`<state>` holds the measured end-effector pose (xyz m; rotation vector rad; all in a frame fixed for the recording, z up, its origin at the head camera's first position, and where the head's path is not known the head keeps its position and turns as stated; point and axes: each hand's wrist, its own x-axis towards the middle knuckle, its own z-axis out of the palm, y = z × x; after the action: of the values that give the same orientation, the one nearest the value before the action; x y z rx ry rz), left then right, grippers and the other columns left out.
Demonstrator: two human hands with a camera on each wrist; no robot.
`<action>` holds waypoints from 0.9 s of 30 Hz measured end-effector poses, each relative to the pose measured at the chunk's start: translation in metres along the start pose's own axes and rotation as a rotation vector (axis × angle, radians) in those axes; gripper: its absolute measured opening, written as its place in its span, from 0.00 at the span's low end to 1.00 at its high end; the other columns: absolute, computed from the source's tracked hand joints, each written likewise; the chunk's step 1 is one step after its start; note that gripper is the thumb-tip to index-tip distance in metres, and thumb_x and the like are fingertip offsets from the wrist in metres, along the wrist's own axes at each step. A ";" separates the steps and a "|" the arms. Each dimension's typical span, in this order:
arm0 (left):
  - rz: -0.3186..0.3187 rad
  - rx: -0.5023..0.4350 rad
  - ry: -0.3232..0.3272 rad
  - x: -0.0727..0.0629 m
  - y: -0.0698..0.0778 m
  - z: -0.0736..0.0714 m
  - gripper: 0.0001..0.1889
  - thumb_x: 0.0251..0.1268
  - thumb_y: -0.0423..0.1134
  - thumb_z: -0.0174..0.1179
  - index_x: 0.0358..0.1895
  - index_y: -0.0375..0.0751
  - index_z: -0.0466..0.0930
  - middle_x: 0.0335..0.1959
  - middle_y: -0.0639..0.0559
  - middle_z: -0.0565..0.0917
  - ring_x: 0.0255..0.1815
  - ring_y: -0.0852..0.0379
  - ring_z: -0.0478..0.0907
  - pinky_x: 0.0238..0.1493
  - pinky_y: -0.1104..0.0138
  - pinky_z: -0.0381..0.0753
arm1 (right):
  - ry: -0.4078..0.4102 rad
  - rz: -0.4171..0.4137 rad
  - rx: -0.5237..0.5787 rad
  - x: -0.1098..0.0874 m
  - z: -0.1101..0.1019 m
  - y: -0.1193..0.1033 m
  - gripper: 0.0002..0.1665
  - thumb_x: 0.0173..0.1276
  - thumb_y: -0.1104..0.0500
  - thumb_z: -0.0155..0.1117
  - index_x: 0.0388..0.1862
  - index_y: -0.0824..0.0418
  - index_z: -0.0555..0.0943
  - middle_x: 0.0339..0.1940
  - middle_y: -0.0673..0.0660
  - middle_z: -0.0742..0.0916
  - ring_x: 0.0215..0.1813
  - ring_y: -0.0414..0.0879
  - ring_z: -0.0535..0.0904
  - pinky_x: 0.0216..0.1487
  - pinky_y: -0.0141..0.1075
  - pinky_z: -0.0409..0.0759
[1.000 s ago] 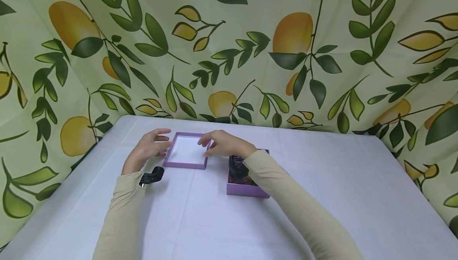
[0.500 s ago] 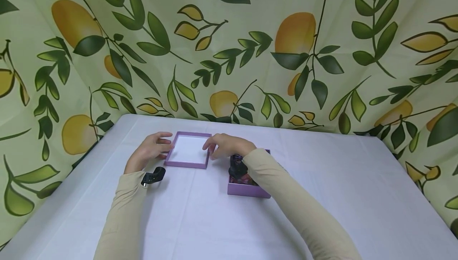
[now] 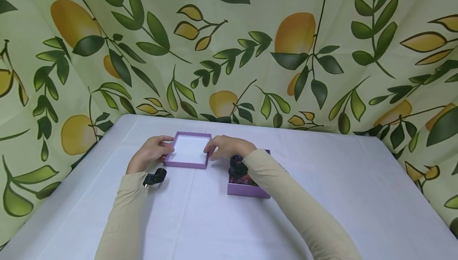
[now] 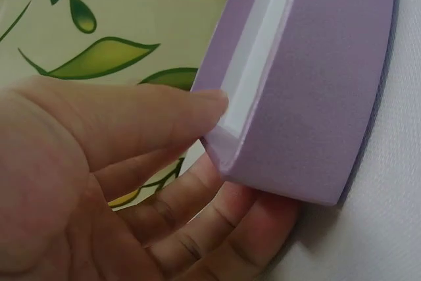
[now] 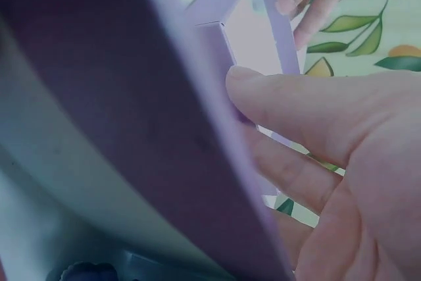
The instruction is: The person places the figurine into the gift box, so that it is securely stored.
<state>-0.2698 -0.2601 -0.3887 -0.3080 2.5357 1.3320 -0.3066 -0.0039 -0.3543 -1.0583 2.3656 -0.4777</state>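
A shallow purple box lid (image 3: 186,165) with a white inside lies, hollow side up, on the table. My left hand (image 3: 149,153) grips its left side; in the left wrist view the thumb is over the rim and the fingers curl under the outside of the lid (image 4: 316,90). On the opposite side my right hand (image 3: 229,147) pinches the lid's right edge, thumb inside and fingers outside in the right wrist view. A deeper purple box (image 3: 247,191) holding dark contents stands right of the lid, partly hidden by my right wrist and sleeve.
A white cloth (image 3: 179,220) covers the table. Behind it hangs a curtain (image 3: 243,21) printed with fruit and leaves. In the right wrist view the wall of the deeper box (image 5: 131,90) looms close and blurred in front of the camera.
My left hand has moved slightly right and closed on the lid's left edge. My right hand has come to the lid's right edge and taken hold. The lid stays in place.
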 end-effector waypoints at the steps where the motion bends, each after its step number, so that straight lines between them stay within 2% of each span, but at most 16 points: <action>1: 0.003 0.003 0.004 0.000 0.000 0.000 0.29 0.70 0.33 0.58 0.72 0.34 0.64 0.60 0.33 0.75 0.43 0.52 0.77 0.35 0.73 0.80 | 0.002 -0.003 -0.004 0.000 0.000 0.000 0.21 0.70 0.62 0.62 0.61 0.63 0.80 0.55 0.58 0.87 0.60 0.48 0.80 0.65 0.36 0.78; 8: 0.024 0.016 0.035 -0.001 0.000 0.000 0.27 0.69 0.30 0.57 0.70 0.32 0.66 0.58 0.33 0.77 0.39 0.54 0.77 0.33 0.73 0.80 | 0.033 -0.008 0.033 0.000 0.001 -0.001 0.21 0.70 0.62 0.63 0.61 0.63 0.80 0.53 0.58 0.87 0.58 0.48 0.81 0.62 0.35 0.80; 12: 0.019 0.030 0.064 -0.002 0.002 -0.002 0.27 0.69 0.32 0.57 0.71 0.34 0.67 0.58 0.34 0.77 0.39 0.53 0.76 0.35 0.73 0.77 | 0.102 0.011 0.092 0.000 0.001 0.000 0.21 0.71 0.60 0.63 0.61 0.63 0.78 0.53 0.60 0.87 0.58 0.50 0.81 0.59 0.36 0.81; 17: 0.035 0.016 0.087 -0.005 0.005 -0.006 0.28 0.70 0.34 0.57 0.72 0.37 0.66 0.60 0.35 0.76 0.43 0.51 0.77 0.39 0.73 0.80 | 0.180 0.048 0.135 0.001 0.001 0.000 0.20 0.72 0.57 0.62 0.59 0.61 0.76 0.55 0.61 0.86 0.59 0.51 0.80 0.62 0.39 0.79; 27: 0.080 -0.044 0.113 -0.013 0.013 -0.010 0.27 0.70 0.32 0.56 0.71 0.35 0.67 0.58 0.35 0.75 0.44 0.51 0.77 0.38 0.75 0.82 | 0.201 0.057 0.248 0.000 0.000 0.002 0.24 0.71 0.58 0.63 0.63 0.62 0.70 0.56 0.63 0.85 0.57 0.54 0.82 0.65 0.44 0.77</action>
<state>-0.2624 -0.2601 -0.3691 -0.3017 2.6398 1.4402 -0.3077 -0.0025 -0.3551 -0.8622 2.4206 -0.8675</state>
